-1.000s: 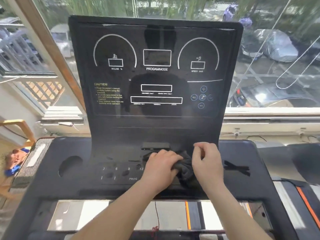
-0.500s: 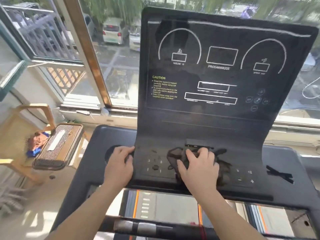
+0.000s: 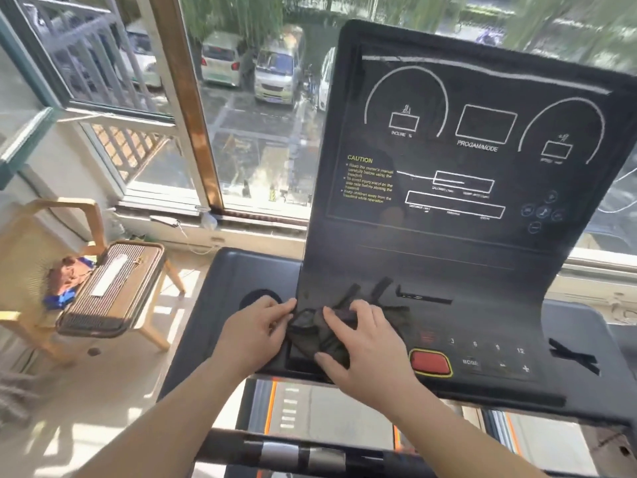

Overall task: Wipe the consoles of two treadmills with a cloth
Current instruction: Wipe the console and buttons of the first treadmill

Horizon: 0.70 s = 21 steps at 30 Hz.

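Head view looks down on a dark, crumpled cloth (image 3: 308, 334) bunched on the matte black lower panel of the treadmill console (image 3: 448, 270), left of an oval red button (image 3: 431, 362) ringed in yellow. Of the two hands, the right hand (image 3: 367, 357) presses the cloth with spread fingers. The left hand (image 3: 255, 334) touches its left edge; whether it pinches the fabric I cannot tell. White arcs and boxes mark the glossy upright panel. A window (image 3: 248, 139) overlooks parked cars (image 3: 275, 74), and a wooden chair (image 3: 90, 215) stands at left.

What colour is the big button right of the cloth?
The button is red, ringed in yellow; the head view shows it.
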Tool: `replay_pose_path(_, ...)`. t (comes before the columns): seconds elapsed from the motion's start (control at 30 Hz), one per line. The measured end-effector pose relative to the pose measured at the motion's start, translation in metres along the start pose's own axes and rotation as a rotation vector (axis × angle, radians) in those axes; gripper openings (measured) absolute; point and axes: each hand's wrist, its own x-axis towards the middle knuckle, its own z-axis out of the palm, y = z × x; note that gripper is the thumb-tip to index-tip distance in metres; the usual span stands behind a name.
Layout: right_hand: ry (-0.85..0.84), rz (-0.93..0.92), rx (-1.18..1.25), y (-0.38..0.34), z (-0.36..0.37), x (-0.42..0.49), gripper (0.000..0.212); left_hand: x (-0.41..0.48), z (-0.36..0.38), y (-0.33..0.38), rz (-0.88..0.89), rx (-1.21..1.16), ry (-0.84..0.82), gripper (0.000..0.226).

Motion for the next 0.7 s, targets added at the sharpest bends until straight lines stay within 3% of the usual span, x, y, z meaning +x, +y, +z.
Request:
replay_pose_path(0.2,0.097,0.188,-0.125,-0.017,0.010,0.050,0.050,-0.005,0.007,0.006,0.002,0.099,0.061,0.038)
replay_pose_path(0.33,0.102,0.278,-0.065,-0.038,0.011,0.072,0.054,-0.006,0.005,0.005,-0.016,0.083,0.073,0.042)
replay_pose_path(0.5,0.238,0.024,0.024,-0.019,0.018,0.029,0.029,-0.005,0.009,0.002,0.015,0.105,0.091,0.044)
replay_pose_path(0.7,0.223,-0.112,0.052,0.003,0.015,0.029,0.028,-0.004,0.008,0.001,0.011,0.085,0.096,0.053)
